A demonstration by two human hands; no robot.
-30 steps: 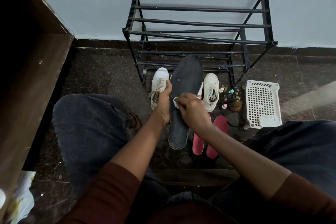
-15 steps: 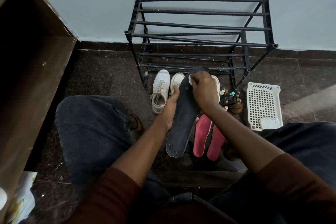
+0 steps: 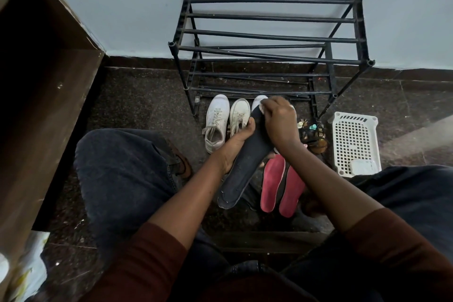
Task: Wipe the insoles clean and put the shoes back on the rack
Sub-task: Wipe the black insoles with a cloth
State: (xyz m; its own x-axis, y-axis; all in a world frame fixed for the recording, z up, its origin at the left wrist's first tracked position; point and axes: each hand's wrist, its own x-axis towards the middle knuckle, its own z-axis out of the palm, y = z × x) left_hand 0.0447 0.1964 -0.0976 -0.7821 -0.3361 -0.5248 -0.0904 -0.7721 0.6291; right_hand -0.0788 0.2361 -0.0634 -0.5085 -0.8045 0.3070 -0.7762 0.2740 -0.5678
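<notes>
Left hand (image 3: 235, 147) is gripping the dark insole (image 3: 241, 171) at mid-length, centre frame. Right hand (image 3: 279, 121) is pinching a white wipe (image 3: 262, 111) against its toe end, pointing toward twelve o'clock. Pressing hard there is risking bending the unsupported tip, so the wipe slips off.

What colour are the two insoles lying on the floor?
The floor insoles are pinkish red, clearest in the head view.

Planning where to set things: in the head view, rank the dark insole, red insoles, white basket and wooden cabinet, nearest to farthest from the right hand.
1. dark insole, under the right hand and its white cloth
2. red insoles, on the floor just below the wrist
3. white basket, further right
4. wooden cabinet, far left
</notes>
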